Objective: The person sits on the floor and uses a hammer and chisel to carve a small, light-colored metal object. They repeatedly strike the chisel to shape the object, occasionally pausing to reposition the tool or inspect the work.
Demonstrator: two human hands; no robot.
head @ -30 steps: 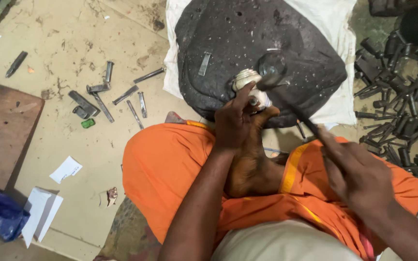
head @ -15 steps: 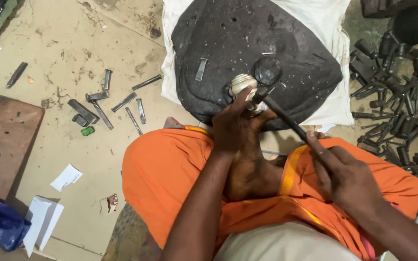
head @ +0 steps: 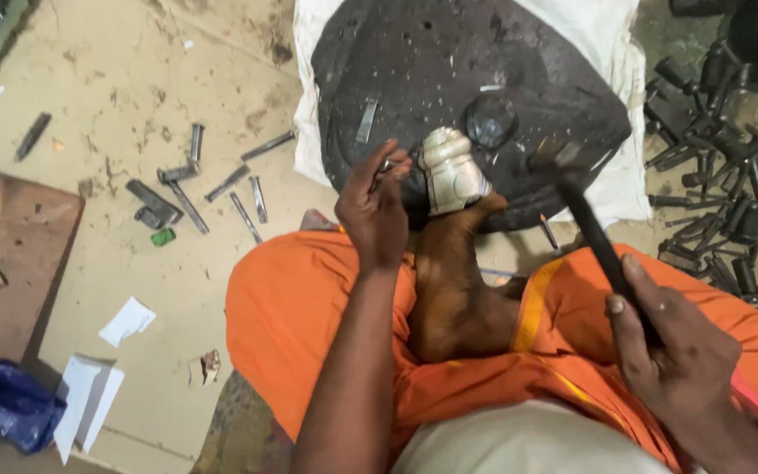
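My left hand (head: 377,209) pinches a small metal punch against the near edge of a big black pitch block (head: 449,79). Beside it my foot (head: 454,263), its toes wrapped in white cloth (head: 449,168), presses on the block. My right hand (head: 673,355) grips the dark handle of a hammer (head: 589,224). The hammer head (head: 554,156) is lifted to the right of the punch, over the block. A round metal disc (head: 489,120) and a thin metal strip (head: 367,120) lie on the block.
The block rests on a white cloth (head: 589,26). Several chisels and punches (head: 212,180) lie scattered on the floor at left. A heap of dark steel tools (head: 730,149) fills the right side. Paper scraps (head: 125,320) and a blue bag (head: 2,399) are at lower left.
The hammer has swung up and to the right, away from the punch, and my right hand pulled back with it. My left hand stayed at the block's edge.
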